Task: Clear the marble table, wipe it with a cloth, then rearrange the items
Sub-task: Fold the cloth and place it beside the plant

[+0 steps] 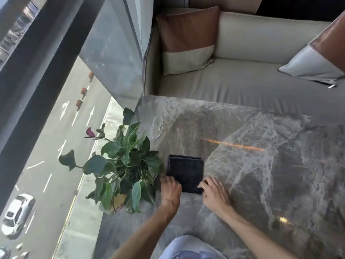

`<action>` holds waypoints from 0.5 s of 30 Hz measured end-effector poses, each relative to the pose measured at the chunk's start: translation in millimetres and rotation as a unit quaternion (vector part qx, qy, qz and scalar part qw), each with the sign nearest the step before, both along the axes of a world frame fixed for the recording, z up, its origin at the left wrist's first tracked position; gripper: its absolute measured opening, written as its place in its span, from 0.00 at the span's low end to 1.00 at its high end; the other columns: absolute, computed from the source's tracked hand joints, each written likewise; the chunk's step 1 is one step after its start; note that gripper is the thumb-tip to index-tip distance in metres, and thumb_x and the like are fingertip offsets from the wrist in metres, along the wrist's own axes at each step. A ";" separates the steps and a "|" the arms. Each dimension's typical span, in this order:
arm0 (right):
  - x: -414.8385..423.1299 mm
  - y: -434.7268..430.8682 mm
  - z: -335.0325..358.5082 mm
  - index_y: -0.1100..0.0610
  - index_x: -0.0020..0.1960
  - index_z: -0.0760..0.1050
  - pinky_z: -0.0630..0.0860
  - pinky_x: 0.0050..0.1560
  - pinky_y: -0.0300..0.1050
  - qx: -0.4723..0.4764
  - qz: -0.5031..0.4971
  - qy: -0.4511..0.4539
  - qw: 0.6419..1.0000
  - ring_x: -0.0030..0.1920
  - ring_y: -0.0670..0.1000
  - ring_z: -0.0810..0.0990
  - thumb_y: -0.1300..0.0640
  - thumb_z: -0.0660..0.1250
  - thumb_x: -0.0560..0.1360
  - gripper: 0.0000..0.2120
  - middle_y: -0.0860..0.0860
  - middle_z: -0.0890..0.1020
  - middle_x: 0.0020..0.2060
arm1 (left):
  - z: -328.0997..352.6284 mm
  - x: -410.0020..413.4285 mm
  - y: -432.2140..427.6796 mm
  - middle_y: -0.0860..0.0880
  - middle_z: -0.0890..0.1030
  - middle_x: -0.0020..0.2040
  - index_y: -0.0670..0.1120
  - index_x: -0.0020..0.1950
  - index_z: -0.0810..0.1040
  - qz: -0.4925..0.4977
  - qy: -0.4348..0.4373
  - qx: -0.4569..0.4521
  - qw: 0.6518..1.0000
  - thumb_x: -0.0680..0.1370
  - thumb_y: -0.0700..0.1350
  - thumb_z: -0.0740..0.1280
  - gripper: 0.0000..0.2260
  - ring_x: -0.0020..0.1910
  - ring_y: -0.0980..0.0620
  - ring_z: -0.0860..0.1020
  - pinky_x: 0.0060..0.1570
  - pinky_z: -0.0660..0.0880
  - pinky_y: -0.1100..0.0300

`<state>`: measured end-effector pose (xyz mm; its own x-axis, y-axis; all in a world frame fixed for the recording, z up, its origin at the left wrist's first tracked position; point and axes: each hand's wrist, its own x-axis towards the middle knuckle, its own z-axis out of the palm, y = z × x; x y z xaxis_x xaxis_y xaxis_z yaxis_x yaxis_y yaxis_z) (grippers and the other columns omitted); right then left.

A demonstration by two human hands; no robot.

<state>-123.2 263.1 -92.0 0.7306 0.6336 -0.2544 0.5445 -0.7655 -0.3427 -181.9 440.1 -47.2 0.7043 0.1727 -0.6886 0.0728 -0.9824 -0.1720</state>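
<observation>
Cloth (184,173) held at its near corners on the marble table (261,174)

We see the dark cloth lying flat and folded into a square on the left part of the table, a little nearer to us than the middle. Both hands are at its near edge. Our left hand (170,191) is on the near left corner, with the fingers curled down over the edge, so it grips the cloth there. Our right hand (214,193) is on the near right corner, where its bent fingertips pinch the edge. The far half of the cloth is free and no hand covers it. Both forearms come up from the near side of the table, the cloth lies just beyond the two hands, and the hands are apart by about the width of the cloth.

Just left of the cloth stands a potted plant (127,165) with green leaves and one dark red flower; some leaves nearly reach the cloth and the left hand. Farther away, near the far left corner of the table, lies a clear glass dish (157,127), well apart from the cloth.

Behind the table is a pale sofa (242,86) with two cushions (186,40) in brown and white. On the left a window (115,53) looks down on a road (56,146) with a white car (16,214).
</observation>
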 end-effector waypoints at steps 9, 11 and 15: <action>35.5 32.2 10.7 0.42 0.79 0.42 0.41 0.78 0.60 -0.184 0.082 0.086 0.976 0.79 0.59 0.39 0.46 0.72 0.71 0.48 0.52 0.42 0.80 | -24.1 21.3 25.7 0.43 0.40 0.79 0.52 0.78 0.39 0.055 -0.032 -0.095 0.993 0.74 0.47 0.69 0.45 0.78 0.42 0.41 0.77 0.49 0.45; 36.9 36.2 13.8 0.41 0.79 0.41 0.40 0.78 0.60 -0.211 0.081 0.093 0.970 0.79 0.59 0.38 0.47 0.71 0.72 0.47 0.51 0.40 0.80 | -21.0 22.6 27.3 0.45 0.38 0.79 0.53 0.78 0.38 0.053 -0.020 -0.084 0.995 0.74 0.48 0.70 0.45 0.79 0.43 0.41 0.76 0.49 0.44; 35.3 33.1 28.0 0.43 0.79 0.48 0.41 0.78 0.58 -0.170 0.062 0.101 0.978 0.79 0.57 0.41 0.47 0.69 0.74 0.41 0.52 0.46 0.80 | 2.3 26.8 15.0 0.43 0.43 0.79 0.53 0.78 0.44 0.086 -0.016 -0.089 0.992 0.77 0.46 0.65 0.38 0.78 0.41 0.44 0.76 0.50 0.44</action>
